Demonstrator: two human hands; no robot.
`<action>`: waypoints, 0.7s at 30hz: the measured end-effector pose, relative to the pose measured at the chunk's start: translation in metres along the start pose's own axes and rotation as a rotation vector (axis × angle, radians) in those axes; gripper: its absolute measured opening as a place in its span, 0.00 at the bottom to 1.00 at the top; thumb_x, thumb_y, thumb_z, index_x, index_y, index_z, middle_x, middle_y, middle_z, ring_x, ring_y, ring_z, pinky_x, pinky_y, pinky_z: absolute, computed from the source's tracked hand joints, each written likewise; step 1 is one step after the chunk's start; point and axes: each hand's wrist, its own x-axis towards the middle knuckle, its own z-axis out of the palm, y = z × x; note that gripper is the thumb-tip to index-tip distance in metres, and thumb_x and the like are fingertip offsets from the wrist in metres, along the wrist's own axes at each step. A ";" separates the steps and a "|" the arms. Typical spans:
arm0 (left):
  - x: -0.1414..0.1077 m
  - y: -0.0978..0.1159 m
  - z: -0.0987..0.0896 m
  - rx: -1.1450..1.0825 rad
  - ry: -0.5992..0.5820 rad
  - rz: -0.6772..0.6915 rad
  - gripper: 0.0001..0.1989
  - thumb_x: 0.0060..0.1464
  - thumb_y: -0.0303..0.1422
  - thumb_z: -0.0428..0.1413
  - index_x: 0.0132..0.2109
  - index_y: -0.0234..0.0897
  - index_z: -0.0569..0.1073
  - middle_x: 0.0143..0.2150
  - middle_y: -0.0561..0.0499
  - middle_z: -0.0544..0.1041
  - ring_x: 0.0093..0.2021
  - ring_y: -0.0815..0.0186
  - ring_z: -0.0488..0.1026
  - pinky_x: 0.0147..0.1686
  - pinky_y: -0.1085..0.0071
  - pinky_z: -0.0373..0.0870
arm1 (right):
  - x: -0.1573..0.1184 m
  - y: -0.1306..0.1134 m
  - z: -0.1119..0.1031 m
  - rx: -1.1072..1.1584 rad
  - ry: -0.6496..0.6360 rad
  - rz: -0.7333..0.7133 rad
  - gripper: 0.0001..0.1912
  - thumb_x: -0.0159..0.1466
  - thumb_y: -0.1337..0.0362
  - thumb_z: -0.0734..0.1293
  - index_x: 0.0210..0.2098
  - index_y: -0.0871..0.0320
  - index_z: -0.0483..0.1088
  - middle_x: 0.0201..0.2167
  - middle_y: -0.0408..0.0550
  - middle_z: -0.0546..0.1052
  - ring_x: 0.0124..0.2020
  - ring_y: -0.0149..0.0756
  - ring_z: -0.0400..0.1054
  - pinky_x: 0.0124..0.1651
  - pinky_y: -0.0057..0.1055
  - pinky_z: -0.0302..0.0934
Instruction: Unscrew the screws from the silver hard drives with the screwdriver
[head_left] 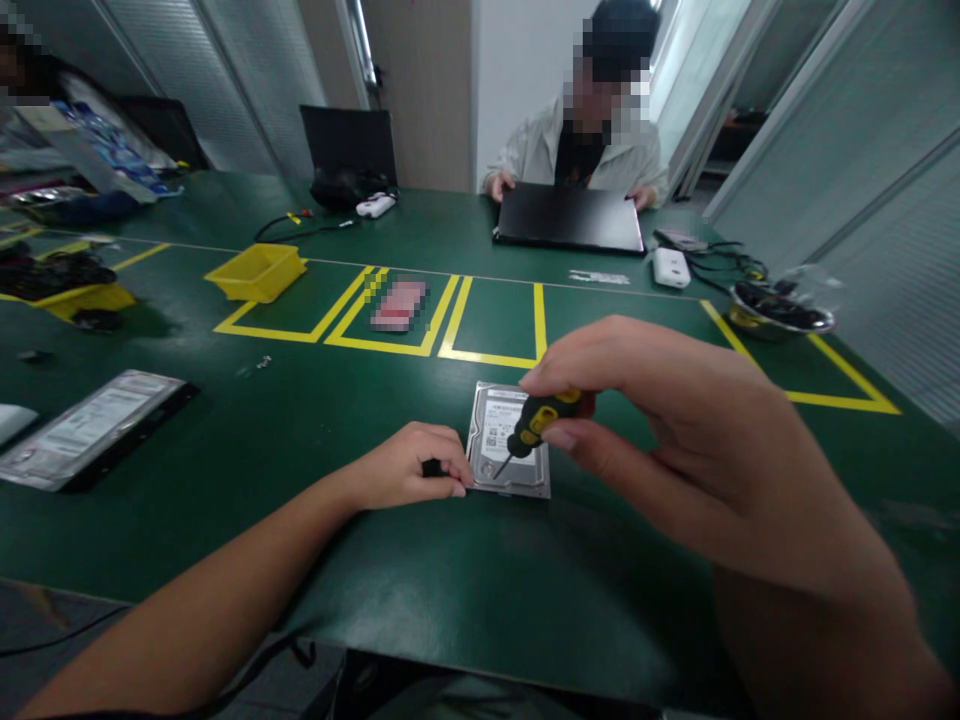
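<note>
A silver hard drive [491,440] with a white label lies flat on the green table in front of me. My left hand [420,465] rests at its lower left edge, fingers curled and the tips pressed against that side. Between the fingers of my right hand [645,420] is a small screwdriver [541,418] with a black and yellow handle. The screwdriver slants down to the left, and its thin shaft points at the lower left part of the drive. Whether the tip touches a screw is too small to tell.
Another drive [90,425] lies at the left, near a yellow bin [259,273]. A pink phone-like object [400,305] sits inside yellow tape. Across the table a person holds a dark flat panel [570,218]. A metal bowl [780,308] stands at the right; a laptop [349,145] stands behind.
</note>
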 end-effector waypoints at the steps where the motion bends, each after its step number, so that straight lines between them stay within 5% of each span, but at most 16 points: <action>1: 0.000 0.000 0.000 0.001 0.000 -0.003 0.06 0.56 0.31 0.61 0.40 0.35 0.79 0.36 0.48 0.77 0.37 0.68 0.74 0.40 0.71 0.71 | 0.000 0.000 0.000 -0.002 0.003 0.002 0.10 0.66 0.71 0.64 0.46 0.62 0.71 0.43 0.48 0.74 0.43 0.33 0.68 0.45 0.31 0.63; 21: 0.000 0.001 0.001 0.030 0.025 0.017 0.05 0.56 0.31 0.60 0.38 0.35 0.78 0.36 0.49 0.77 0.36 0.67 0.74 0.40 0.71 0.71 | 0.000 0.000 0.005 0.017 -0.028 0.024 0.11 0.67 0.70 0.63 0.48 0.57 0.69 0.44 0.49 0.75 0.43 0.36 0.68 0.45 0.33 0.65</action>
